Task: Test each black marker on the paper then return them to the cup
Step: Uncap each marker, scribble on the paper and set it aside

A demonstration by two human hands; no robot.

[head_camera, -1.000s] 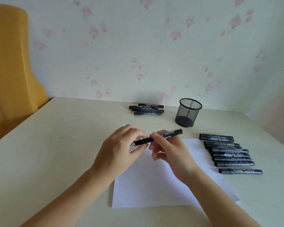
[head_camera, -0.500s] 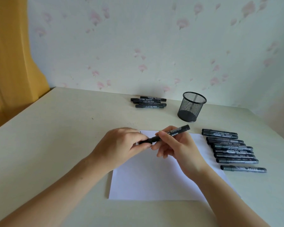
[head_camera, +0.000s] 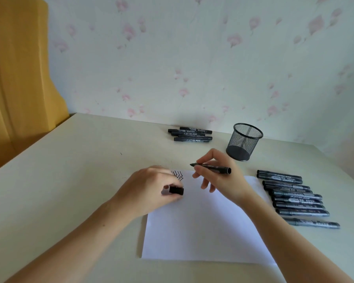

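The paper (head_camera: pixel 202 227) lies on the surface (head_camera: pixel 70 180), nearest the person. To its right lies a row of markers (head_camera: pixel 294 199), side by side. Behind the paper stands the cup (head_camera: pixel 244 141), near the wall (head_camera: pixel 192 58), and left of the cup lies a small pile of markers (head_camera: pixel 190 134). Both hands are above the paper's far edge, the left hand (head_camera: pixel 149 190) left of the right hand (head_camera: pixel 219 176).

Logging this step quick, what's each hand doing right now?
Left hand: holding the marker cap.
Right hand: holding the uncapped marker, tip above the paper.
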